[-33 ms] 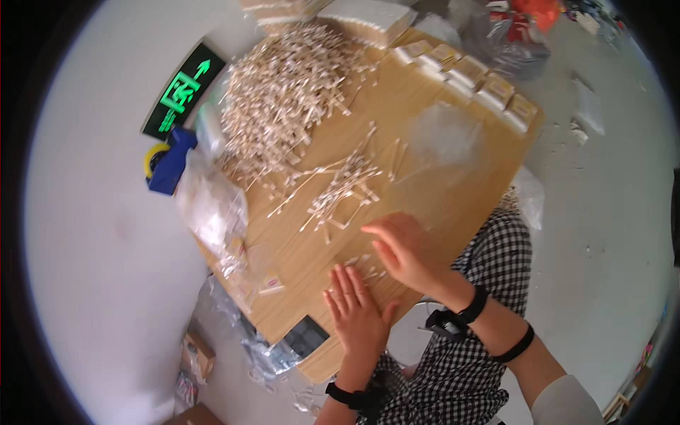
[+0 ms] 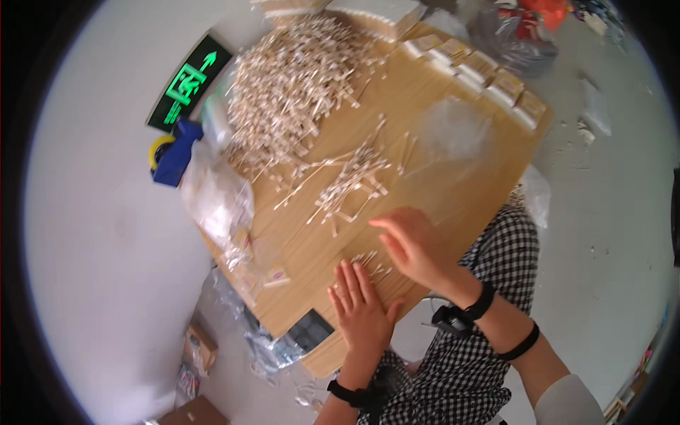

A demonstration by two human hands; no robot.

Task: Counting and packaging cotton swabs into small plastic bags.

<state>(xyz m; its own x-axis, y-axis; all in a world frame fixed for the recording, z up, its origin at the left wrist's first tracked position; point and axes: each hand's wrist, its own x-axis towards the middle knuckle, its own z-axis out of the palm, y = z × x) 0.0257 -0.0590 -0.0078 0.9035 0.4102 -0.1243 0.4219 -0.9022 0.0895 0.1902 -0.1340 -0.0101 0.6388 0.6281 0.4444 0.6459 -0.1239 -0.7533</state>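
Observation:
My left hand (image 2: pixel 360 312) lies flat on the wooden table near its front edge, fingers stretched out and thumb spread. At its fingertips is a small row of cotton swabs (image 2: pixel 366 259), partly hidden beneath the hand. Just right of them, my right hand (image 2: pixel 416 248) hovers low, its fingers loosely curved and the thumb apart, with nothing visible in it. A loose, crisscrossed bunch of cotton swabs (image 2: pixel 354 180) lies farther back, and behind that a big heap of swabs (image 2: pixel 290 92) covers the far left of the table.
Several small swab packs (image 2: pixel 504 88) line the far right edge. A clear plastic bag (image 2: pixel 453 131) lies on the table (image 2: pixel 297 248). At the left are a blue tape dispenser (image 2: pixel 173 159) and a bag of wrappers (image 2: pixel 216 198). A dark flat object (image 2: pixel 310 331) sits at the front corner.
The whole view has shifted slightly. Both hands keep nearly the same pose and place over the table.

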